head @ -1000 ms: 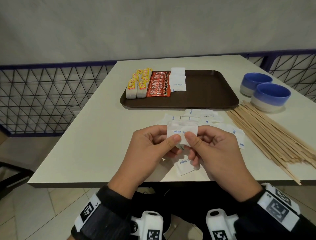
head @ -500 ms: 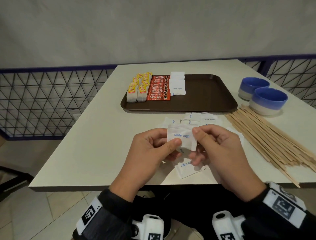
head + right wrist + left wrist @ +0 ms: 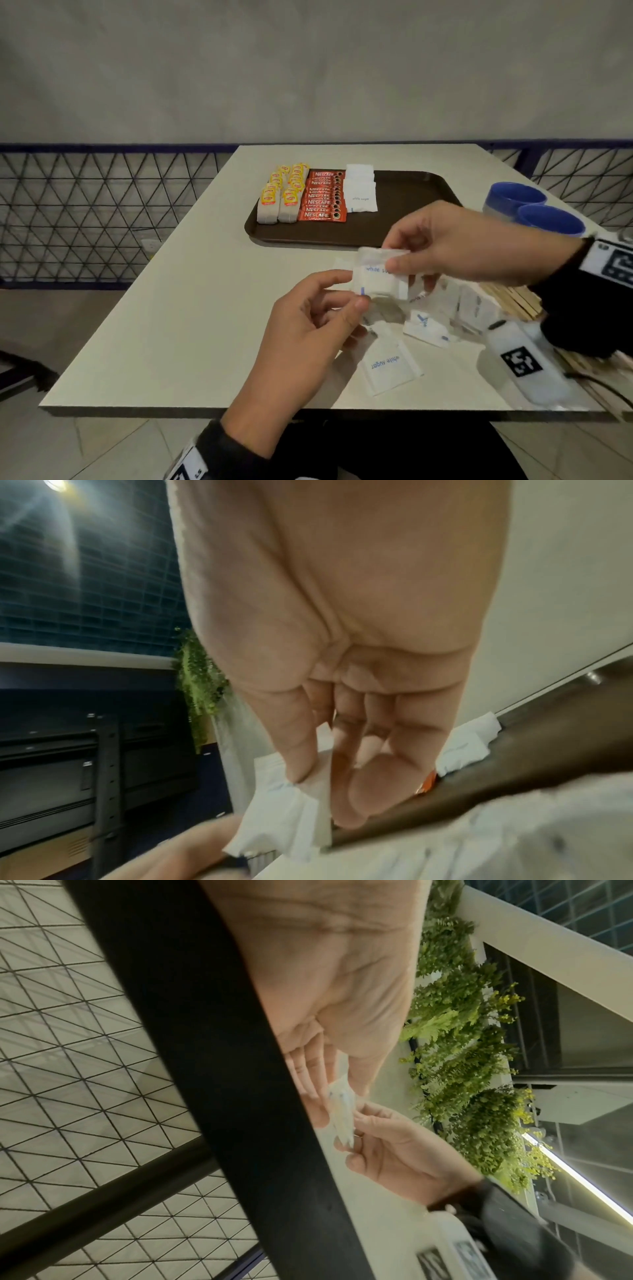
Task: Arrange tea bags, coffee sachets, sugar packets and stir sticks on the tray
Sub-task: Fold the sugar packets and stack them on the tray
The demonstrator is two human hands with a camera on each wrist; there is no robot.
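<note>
A brown tray [image 3: 411, 212] at the back of the table carries rows of yellow-tagged tea bags [image 3: 277, 202], red coffee sachets [image 3: 322, 202] and white sugar packets [image 3: 359, 192]. Above the table, just in front of the tray, my right hand [image 3: 394, 255] pinches a small stack of sugar packets [image 3: 380, 284] by its top edge. My left hand [image 3: 352, 287] has thumb and fingers on the stack's lower left corner. The right wrist view shows the pinched stack [image 3: 298, 804], and the left wrist view shows it [image 3: 342, 1112] edge-on between both hands.
Loose sugar packets [image 3: 390, 366] lie scattered on the table below my hands. Wooden stir sticks [image 3: 513, 301] lie to the right, partly hidden by my right arm. Two blue bowls [image 3: 548, 219] stand right of the tray. The tray's right half is bare.
Both hands have risen and moved away from the table's front edge. My right hand now reaches in from the right and carries the stack closer to the tray; my left grip has slipped to the corner.
</note>
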